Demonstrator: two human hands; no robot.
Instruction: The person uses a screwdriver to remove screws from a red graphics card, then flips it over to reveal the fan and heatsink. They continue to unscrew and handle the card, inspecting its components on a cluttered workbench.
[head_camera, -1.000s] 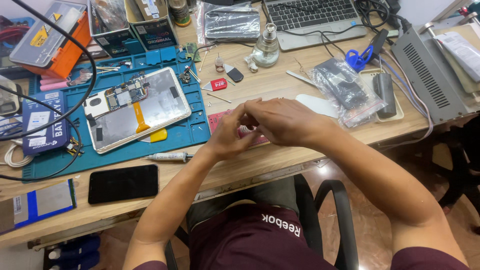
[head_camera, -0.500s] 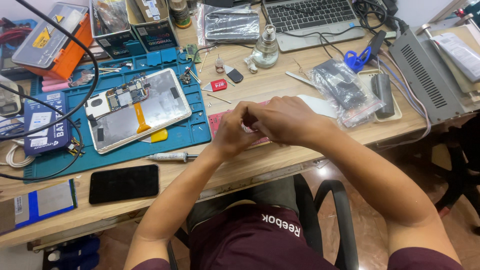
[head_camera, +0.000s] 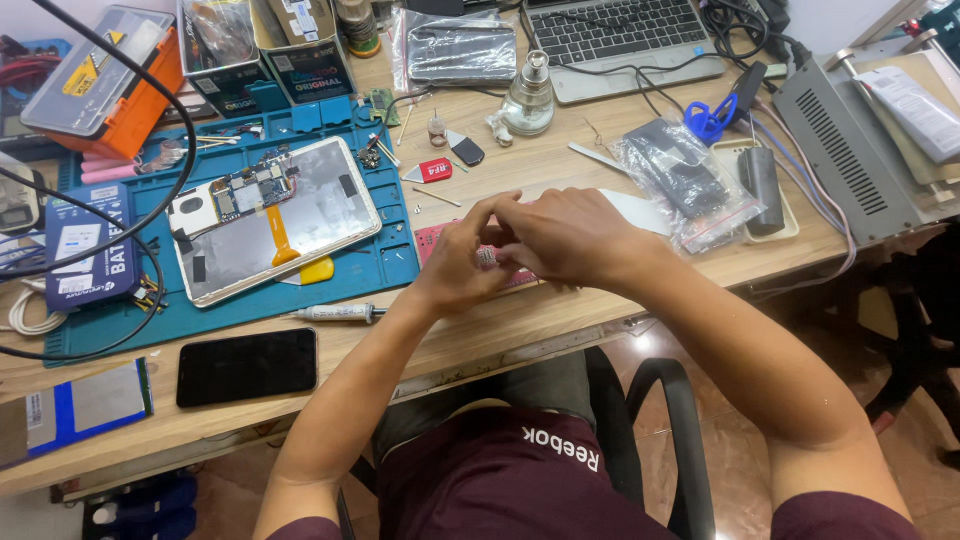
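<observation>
Both hands (head_camera: 520, 250) around small part (head_camera: 487, 257)

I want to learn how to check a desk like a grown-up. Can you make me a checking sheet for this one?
Surface: wooden desk with a blue work mat on its left half.
Job's things: a small part is pinched between both hands, mostly hidden; a pink pad lies under them.
Clutter: opened tablet on the mat, screwdriver, black phone, glass bottle, plastic bag of parts, orange box.
Grippers: left hand and right hand touch above the desk edge, fingers closed on the part.
Cables: black cable loops over the mat; more lie by the laptop.
Surroundings: grey metal unit at right, chair below.
</observation>
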